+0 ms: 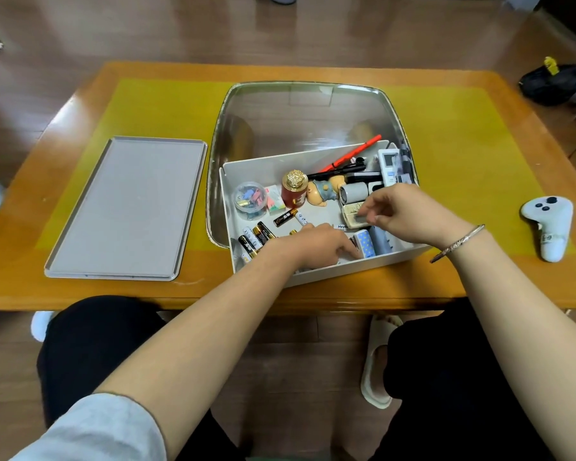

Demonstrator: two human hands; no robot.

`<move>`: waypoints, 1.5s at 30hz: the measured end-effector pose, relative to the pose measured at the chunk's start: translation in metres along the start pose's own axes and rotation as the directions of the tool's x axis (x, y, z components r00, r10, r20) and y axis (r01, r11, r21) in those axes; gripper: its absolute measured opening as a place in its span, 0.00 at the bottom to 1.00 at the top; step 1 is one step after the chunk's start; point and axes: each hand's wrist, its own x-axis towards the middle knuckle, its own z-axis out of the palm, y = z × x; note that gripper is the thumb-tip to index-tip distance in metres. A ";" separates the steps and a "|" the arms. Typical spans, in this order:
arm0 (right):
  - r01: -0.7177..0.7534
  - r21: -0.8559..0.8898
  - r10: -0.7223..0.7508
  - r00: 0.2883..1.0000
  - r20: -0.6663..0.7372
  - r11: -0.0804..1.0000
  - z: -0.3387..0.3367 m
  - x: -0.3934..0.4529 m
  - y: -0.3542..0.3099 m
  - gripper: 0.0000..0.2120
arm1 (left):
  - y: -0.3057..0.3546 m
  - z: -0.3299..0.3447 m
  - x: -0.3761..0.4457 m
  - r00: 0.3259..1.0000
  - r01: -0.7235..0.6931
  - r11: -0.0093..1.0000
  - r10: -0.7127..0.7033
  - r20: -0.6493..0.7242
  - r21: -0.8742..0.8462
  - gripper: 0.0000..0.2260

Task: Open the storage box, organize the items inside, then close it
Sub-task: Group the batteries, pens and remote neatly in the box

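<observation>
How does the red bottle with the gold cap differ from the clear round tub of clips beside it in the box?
The red bottle is opaque with a gold cap; the clip tub is clear, showing coloured clips inside. The bottle is taller and narrower; the tub is squat and wide. The bottle lies nearer the doll; the tub sits by the box's left wall. Both are round, inside the box, and untouched by either hand.
</observation>
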 end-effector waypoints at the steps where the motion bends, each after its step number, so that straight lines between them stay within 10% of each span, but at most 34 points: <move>1: -0.009 -0.001 0.009 1.000 -0.028 1.000 0.000 0.001 -0.001 0.08 | 0.000 -0.001 -0.001 1.000 0.008 1.000 -0.008 -0.016 -0.020 0.24; 9: -0.120 -0.232 0.109 0.992 -0.058 0.965 0.013 0.004 -0.019 0.03 | -0.028 -0.011 -0.035 0.943 0.086 0.995 -0.100 -0.318 -0.058 0.14; 17: -0.189 -0.531 0.228 0.974 0.008 0.826 0.039 0.005 -0.028 0.22 | -0.043 -0.017 -0.063 0.817 0.108 0.985 -0.166 -0.553 -0.137 0.10; 24: -0.196 -0.566 0.146 0.980 -0.133 0.801 0.054 0.010 -0.029 0.13 | -0.051 -0.022 -0.082 0.749 0.136 0.973 -0.225 -0.623 -0.188 0.11; 32: -0.204 -0.456 0.167 0.979 -0.121 0.866 0.053 0.010 -0.025 0.06 | -0.060 -0.010 -0.080 0.541 0.260 0.957 -0.251 -0.803 -0.124 0.10; 36: -0.216 -0.086 0.211 0.976 -0.060 0.973 0.039 0.012 -0.029 0.12 | -0.060 -0.006 -0.077 0.471 0.415 0.892 -0.380 -0.796 -0.180 0.22; 40: -0.214 0.177 0.262 0.911 -0.319 0.961 0.020 0.017 -0.020 0.14 | -0.060 -0.006 -0.076 0.421 0.410 0.871 -0.443 -0.791 -0.270 0.28; 45: -0.316 -0.004 0.272 0.821 -0.502 0.949 0.008 0.024 0.002 0.19 | -0.061 -0.005 -0.075 0.418 0.372 0.855 -0.502 -0.757 -0.362 0.29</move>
